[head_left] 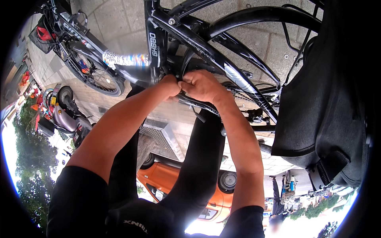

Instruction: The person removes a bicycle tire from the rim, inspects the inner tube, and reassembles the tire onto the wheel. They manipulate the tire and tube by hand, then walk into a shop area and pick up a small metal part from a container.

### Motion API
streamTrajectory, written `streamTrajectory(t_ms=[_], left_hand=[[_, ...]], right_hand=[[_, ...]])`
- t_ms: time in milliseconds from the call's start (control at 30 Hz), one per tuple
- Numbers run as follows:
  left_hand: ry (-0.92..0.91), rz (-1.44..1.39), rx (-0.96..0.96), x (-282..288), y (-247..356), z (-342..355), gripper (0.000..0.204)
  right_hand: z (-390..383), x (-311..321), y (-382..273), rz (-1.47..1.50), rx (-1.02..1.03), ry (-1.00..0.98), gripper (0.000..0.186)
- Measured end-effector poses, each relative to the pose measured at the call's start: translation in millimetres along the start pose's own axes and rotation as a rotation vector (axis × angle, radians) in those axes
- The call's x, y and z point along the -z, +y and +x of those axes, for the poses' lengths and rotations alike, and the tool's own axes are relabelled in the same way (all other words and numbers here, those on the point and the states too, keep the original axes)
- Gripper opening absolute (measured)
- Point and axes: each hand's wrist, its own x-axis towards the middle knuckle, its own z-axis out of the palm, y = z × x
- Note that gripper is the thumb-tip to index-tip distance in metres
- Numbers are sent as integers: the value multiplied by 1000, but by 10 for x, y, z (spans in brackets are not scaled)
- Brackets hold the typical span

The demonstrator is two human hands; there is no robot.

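Note:
My left hand [170,86] and my right hand [201,85] meet at the lower part of a black bicycle frame [214,59] with pale markings. Their fingers are bent and pinched together, thumbs almost touching. Whatever lies between the fingertips is hidden or too small to make out. A thin black curved piece [186,61] rises just above my right hand. To the right of the hands run the chain [240,96] and, farther right, the rear gear mechanism [257,116]. A short black lever-like part [199,115] sticks out below my right hand.
A large black fabric bag [317,107] fills the right side. A black mudguard [266,16] arches above. Left stand another bicycle's wheel [93,73], a tube with multicoloured wrap [127,59] and a parked scooter [65,119]. Past my legs are a grey metal ramp [160,137] and an orange car [168,174].

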Motion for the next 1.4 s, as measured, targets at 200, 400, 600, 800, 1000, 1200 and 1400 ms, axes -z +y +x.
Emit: streamTrajectory(t_ms=[200, 400, 600, 800, 1000, 1200, 1400], left_hand=[[29, -21, -10, -29, -38, 30, 29], [42, -5, -69, -30, -87, 49, 30], [-34, -26, -57, 24, -117, 97, 28], [-226, -163, -56, 199, -195, 149, 28], [-284, -130, -89, 237, -162, 47, 34], [-312, -168, -125, 226, -186, -5, 35], [-284, -96, -121, 195, -147, 49, 32]], right_hand=[[-23, -62, 11, 1, 55, 76, 27], [-16, -125, 76, 24, 73, 119, 25], [-27, -109, 70, 44, 70, 97, 23], [-43, -138, 26, 29, 16, 102, 26], [-35, -19, -54, 102, -129, 14, 23], [-647, -377, -314, 91, -110, 759, 26], [-1269, -827, -591, -10, -521, 923, 25]])
